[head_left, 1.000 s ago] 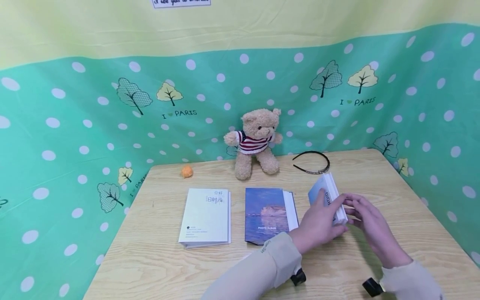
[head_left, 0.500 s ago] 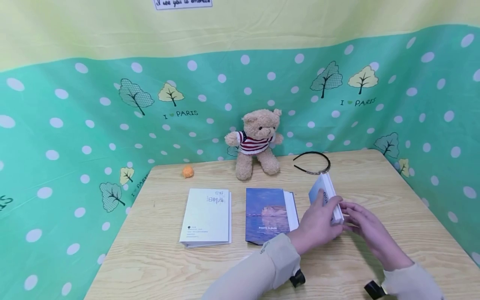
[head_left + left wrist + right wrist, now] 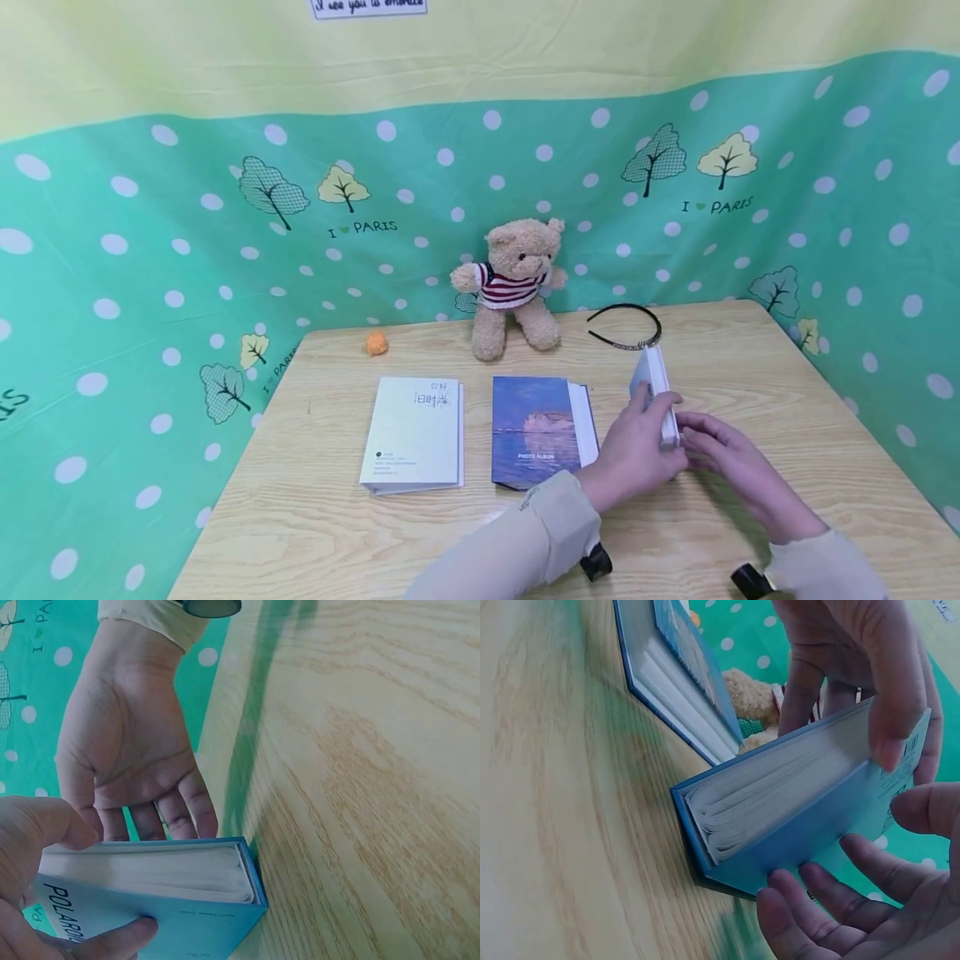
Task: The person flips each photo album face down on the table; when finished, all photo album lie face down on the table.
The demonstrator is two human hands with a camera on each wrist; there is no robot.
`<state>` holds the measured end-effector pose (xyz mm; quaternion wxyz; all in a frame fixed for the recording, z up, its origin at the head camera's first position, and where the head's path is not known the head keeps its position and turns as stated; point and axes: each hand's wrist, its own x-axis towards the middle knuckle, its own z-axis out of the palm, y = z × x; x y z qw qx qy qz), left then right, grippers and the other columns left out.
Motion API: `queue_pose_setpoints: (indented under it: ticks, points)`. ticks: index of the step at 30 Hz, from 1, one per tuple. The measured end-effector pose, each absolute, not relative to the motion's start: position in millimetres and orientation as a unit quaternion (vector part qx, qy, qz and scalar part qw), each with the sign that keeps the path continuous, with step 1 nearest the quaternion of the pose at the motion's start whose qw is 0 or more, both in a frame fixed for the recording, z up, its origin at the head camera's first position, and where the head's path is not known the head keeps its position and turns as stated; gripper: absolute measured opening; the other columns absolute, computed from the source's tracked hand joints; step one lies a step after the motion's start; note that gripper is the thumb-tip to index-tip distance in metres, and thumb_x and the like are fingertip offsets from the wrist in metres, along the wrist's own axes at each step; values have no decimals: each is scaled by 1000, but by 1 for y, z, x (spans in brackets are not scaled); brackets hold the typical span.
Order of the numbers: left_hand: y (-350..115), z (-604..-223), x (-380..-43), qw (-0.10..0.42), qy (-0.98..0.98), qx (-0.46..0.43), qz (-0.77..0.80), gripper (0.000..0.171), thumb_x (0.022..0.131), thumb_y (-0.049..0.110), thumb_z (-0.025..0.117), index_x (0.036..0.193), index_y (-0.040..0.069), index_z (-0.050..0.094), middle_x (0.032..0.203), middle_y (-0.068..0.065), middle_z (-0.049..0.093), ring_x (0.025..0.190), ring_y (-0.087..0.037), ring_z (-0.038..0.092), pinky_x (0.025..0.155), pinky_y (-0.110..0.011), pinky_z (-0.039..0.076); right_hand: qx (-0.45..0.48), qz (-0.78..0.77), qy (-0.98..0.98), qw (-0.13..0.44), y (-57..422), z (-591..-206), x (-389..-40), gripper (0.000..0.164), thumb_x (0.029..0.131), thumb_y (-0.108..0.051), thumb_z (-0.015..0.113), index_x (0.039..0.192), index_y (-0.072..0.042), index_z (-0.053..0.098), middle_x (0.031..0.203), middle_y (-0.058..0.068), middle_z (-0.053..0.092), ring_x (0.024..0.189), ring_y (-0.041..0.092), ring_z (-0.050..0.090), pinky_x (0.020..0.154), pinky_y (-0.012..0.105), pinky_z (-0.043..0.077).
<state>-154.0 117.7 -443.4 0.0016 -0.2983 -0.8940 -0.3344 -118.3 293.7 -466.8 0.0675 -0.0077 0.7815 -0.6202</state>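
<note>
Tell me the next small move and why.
Probably tip the blue album down toward the right hand: the left hand grips it on edge, the right hand is at its barcoded side, and the nearby photo album lies flat.

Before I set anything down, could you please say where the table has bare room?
The table is bare left of and in front of the white book, between the orange ball and teddy bear, and right of the headband. It is crowded around the hands, blue book and photo album.
</note>
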Motion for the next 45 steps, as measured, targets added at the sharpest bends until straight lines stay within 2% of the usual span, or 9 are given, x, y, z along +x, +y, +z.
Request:
queue_pose_setpoints:
  ticks: [6, 13, 17, 19, 21, 25, 29, 35, 45]
  points:
    - [117, -445, -155, 4, -873, -291, -392, 68, 77, 17, 75, 138, 23, 47, 142, -2, 39, 104, -9, 55, 76, -13, 46, -17, -619, 781, 73, 295, -469, -117, 58, 103, -24, 49, 146, 10, 28, 143, 32, 37, 103, -5, 55, 86, 31, 53]
    - [116, -444, -153, -33, -848, -252, -465, 64, 79, 15, 74, 137, 24, 47, 152, -4, 30, 111, -15, 54, 72, -16, 48, 1, -600, 797, 76, 298, -469, -117, 64, 102, -27, 52, 148, 7, 25, 148, 33, 29, 104, -6, 52, 85, 34, 54]
    - [116, -444, -152, -45, -835, -240, -494, 66, 79, 11, 74, 138, 21, 47, 147, 0, 35, 108, -11, 53, 71, -14, 48, 10, -570, 819, 72, 299, -467, -118, 65, 101, -30, 53, 148, 7, 26, 148, 32, 30, 119, 23, 51, 84, 29, 52]
    - [116, -444, -152, -49, -829, -237, -504, 67, 79, 9, 74, 139, 18, 47, 144, 2, 37, 105, -7, 53, 71, -12, 47, 13, -564, 822, 73, 300, -465, -118, 67, 101, -32, 53, 148, 7, 25, 149, 33, 28, 124, 39, 45, 84, 26, 51]
    - [116, -443, -152, -54, -825, -233, -512, 68, 78, 8, 74, 139, 17, 47, 140, 4, 39, 100, -3, 52, 69, -12, 48, 18, -562, 823, 77, 301, -464, -119, 69, 101, -33, 53, 149, 6, 23, 150, 33, 25, 128, 48, 39, 85, 24, 50]
    - [115, -444, -151, -59, -822, -227, -519, 74, 77, 9, 76, 143, 17, 43, 139, 4, 40, 98, -1, 50, 74, -13, 48, 22, -558, 826, 83, 303, -463, -119, 73, 100, -35, 54, 152, 3, 18, 151, 34, 22, 131, 52, 35, 96, 41, 48]
    - [115, -447, -151, -57, -824, -225, -516, 88, 78, 17, 79, 152, 19, 31, 143, 0, 40, 108, -6, 52, 91, -18, 45, 22, -559, 825, 81, 306, -463, -119, 79, 99, -31, 57, 153, 3, 11, 150, 39, 18, 131, 56, 32, 102, 63, 35]
    - [114, -452, -148, -64, -817, -214, -531, 104, 76, 15, 80, 157, 20, 15, 149, -4, 34, 113, -10, 52, 94, -22, 45, 8, -559, 826, 74, 311, -464, -121, 82, 97, -25, 61, 153, 4, 9, 149, 40, 19, 131, 56, 33, 102, 61, 35]
    - [112, -455, -147, -69, -848, -193, -490, 95, 79, 20, 77, 156, 17, 20, 144, -6, 38, 103, -9, 53, 88, -22, 48, -3, -554, 828, 86, 312, -465, -122, 88, 94, -25, 65, 155, -1, 7, 156, 32, 9, 130, 61, 26, 99, 71, 30]
